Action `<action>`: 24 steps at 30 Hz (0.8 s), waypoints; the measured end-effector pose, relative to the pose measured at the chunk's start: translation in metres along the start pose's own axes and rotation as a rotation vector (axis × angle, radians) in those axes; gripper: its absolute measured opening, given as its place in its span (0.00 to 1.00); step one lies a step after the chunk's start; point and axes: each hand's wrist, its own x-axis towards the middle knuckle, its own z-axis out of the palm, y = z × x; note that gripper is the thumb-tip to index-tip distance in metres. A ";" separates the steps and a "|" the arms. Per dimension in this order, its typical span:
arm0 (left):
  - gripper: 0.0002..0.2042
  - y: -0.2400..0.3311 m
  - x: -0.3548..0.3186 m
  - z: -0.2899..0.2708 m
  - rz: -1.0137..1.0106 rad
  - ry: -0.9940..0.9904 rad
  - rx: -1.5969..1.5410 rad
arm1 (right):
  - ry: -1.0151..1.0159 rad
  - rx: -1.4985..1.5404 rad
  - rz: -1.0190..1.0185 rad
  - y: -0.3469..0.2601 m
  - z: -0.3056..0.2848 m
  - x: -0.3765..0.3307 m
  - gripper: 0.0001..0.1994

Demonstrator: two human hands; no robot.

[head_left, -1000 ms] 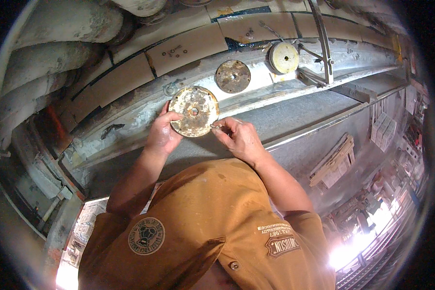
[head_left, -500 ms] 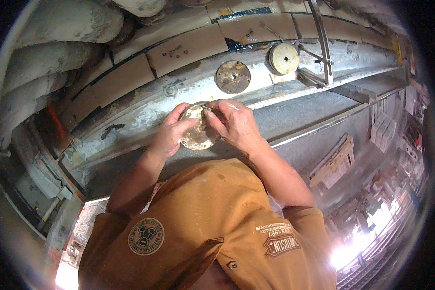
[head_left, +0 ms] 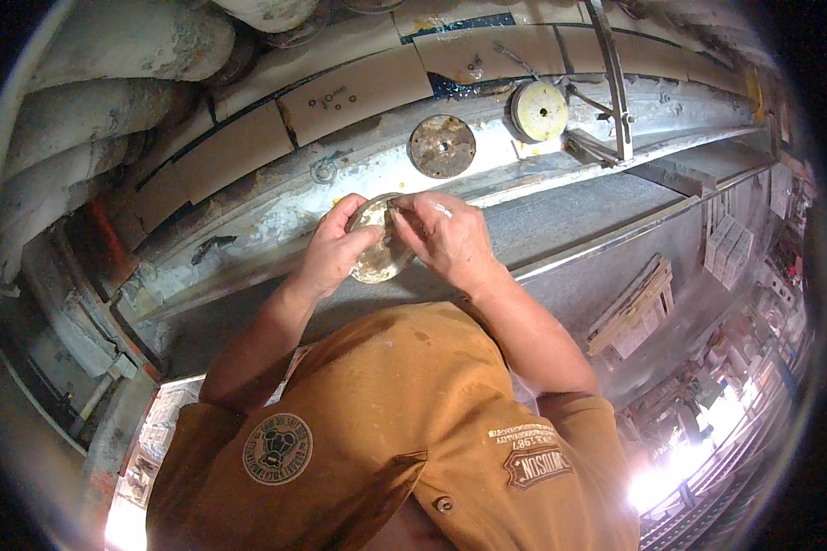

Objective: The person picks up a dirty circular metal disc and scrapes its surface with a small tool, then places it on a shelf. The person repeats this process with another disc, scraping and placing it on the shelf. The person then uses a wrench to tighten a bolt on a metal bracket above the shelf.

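Tilted in front of my chest is a round metal disc (head_left: 377,262), patched with white and brown. My left hand (head_left: 333,248) grips its left side, thumb lying across the face. At the disc's upper right, my right hand (head_left: 452,237) is closed with thumb and forefinger pinched together; whatever small piece lies between them is too hidden to name. Just beyond, a rusty brown disc (head_left: 427,151) with a centre hole lies on the pale ledge. To its right sits a thicker cream-coloured wheel (head_left: 528,115), also with a central hole.
Several small nuts or washers (head_left: 329,99) lie on the tan tiles, and a wrench-like tool (head_left: 516,60) rests farther right. An upright metal bracket (head_left: 613,83) rises beside the cream wheel. Large rounded pale forms (head_left: 129,55) crowd the upper left. Stacked boards (head_left: 634,308) are below right.
The disc has turned slightly in my hands, and now shows a narrower face. Both hands have shifted only a little; the parts on the ledge stay put.
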 end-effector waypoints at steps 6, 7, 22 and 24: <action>0.09 -0.001 0.001 0.000 -0.035 -0.031 0.129 | 0.007 -0.029 -0.069 0.002 0.000 -0.002 0.07; 0.09 -0.001 0.002 0.000 -0.013 -0.024 0.153 | 0.010 -0.027 -0.075 0.003 0.000 -0.002 0.07; 0.09 0.015 -0.013 0.019 0.159 0.157 0.799 | 0.034 -0.035 -0.097 0.005 0.004 -0.007 0.06; 0.09 0.016 -0.014 0.019 0.203 0.163 0.856 | 0.026 -0.022 -0.086 0.003 0.004 -0.006 0.06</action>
